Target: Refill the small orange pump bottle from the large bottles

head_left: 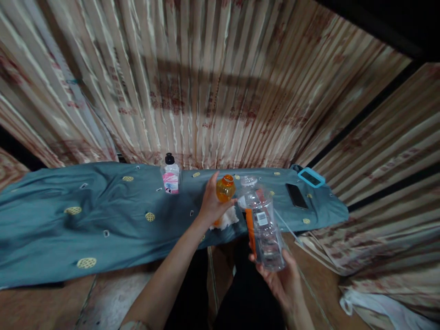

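The background is filled by a pleated curtain (206,91) with reddish printing, crossed at the sides by dark bars (364,114). Below it, a long surface is covered by a blue-green cloth (117,229) patterned with yellow pineapples and small marks. Brown floor tiles (117,293) are seen beneath the near edge, and the person's legs (250,288) are clothed in black.

Over the middle of the surface, a small orange bottle (226,187) is gripped by the left hand (212,201), with the thumb and fingers spread around its side. Its lower part is hidden by the hand, so whether its base is rested on the cloth cannot be told. A crumpled white tissue (228,218) is laid under and just beside that hand.

A large clear plastic bottle (270,233) with an orange and white label is held near its base by the right hand (282,280), the fingers closed around it. The bottle is tilted, its top leaned toward the curtain and the orange bottle, in front of the surface's near edge.

To the left, a bottle with a black cap and pink label (171,178) is stood upright, well apart from both hands. To the right, a dark phone (297,196) is laid flat, near a blue-framed device (311,177) at the far edge.
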Motion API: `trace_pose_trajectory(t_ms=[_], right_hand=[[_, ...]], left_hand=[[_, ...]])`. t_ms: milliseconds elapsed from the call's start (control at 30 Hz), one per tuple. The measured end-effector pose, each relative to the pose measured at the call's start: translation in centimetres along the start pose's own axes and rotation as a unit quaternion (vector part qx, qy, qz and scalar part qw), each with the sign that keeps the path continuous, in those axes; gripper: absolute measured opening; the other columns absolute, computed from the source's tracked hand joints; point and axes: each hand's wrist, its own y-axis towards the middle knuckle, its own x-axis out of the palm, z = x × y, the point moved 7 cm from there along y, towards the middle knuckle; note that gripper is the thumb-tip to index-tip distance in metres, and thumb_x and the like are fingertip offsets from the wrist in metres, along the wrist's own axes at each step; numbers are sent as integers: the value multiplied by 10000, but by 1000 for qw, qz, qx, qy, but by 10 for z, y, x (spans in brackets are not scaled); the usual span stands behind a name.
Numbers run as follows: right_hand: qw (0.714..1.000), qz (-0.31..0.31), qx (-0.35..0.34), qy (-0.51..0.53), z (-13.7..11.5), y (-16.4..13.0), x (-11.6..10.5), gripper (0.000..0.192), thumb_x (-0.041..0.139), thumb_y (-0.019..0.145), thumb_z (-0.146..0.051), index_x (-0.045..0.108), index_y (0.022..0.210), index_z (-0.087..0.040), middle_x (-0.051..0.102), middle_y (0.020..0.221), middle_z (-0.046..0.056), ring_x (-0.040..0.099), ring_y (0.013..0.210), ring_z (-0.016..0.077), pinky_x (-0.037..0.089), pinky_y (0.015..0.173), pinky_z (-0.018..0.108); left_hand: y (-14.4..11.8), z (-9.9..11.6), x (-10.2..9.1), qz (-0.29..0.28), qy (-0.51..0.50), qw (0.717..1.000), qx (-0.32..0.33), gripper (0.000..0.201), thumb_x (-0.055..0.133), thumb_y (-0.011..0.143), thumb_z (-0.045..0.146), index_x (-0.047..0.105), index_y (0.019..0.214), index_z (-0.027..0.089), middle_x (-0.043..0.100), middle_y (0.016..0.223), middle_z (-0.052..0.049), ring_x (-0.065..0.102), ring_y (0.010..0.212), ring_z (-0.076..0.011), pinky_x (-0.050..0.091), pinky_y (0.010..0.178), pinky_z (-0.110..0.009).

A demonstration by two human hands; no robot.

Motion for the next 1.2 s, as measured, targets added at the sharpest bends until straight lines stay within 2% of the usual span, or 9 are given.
trace_pose_trajectory(t_ms=[200,367,667,800,900,1033,1200], right_hand=[[1000,3,-3,-17,-1,3,-3,520,914,428,-488,784,874,-255,783,852,74,749,681,275,571,528,271],[999,-5,-20,-38,-7,4,-5,479,896,476,-502,776,866,-252,785,856,63,754,702,263,583,550,272],[996,-38,-33,-72,-21,5,-16,421,839,647,-452,749,1005,-250,780,956,84,758,780,289,613,597,337],[996,-24,-36,-76,-23,2,-15,409,845,635,-460,760,961,-229,783,932,88,759,767,291,616,590,321],[996,-10,-42,-74,-25,-1,-15,409,852,622,-462,756,965,-261,786,937,58,760,769,283,618,594,314],[997,-7,-30,-76,-26,-7,-16,443,850,625,-463,747,1011,-272,776,1018,68,755,833,317,629,650,375],[996,7,-43,-72,-26,-18,-18,499,871,564,-454,744,1017,-288,776,1015,91,748,860,353,625,699,427]], left_hand=[[3,-3,7,-21,13,1000,-18,789,792,680,291,420,1374,227,578,1368,-119,572,1250,-300,460,1073,-498],[0,3,8,-22,15,999,-23,745,758,685,229,426,1353,218,580,1361,-119,579,1237,-289,466,1065,-487],[0,5,11,-12,7,1000,-16,706,760,671,190,457,1309,220,596,1318,-110,585,1222,-292,475,1053,-484],[-1,4,12,-10,8,1000,-21,715,768,666,187,452,1306,217,599,1308,-114,590,1215,-295,480,1047,-489],[0,5,13,-13,15,1000,-24,723,774,656,182,454,1304,208,595,1312,-121,592,1211,-300,480,1046,-493],[0,7,13,-22,22,999,-26,708,770,663,183,454,1297,189,593,1313,-136,587,1219,-301,475,1052,-490],[-1,8,12,-23,21,999,-21,706,759,680,196,441,1310,210,591,1319,-122,585,1222,-297,478,1043,-486]])
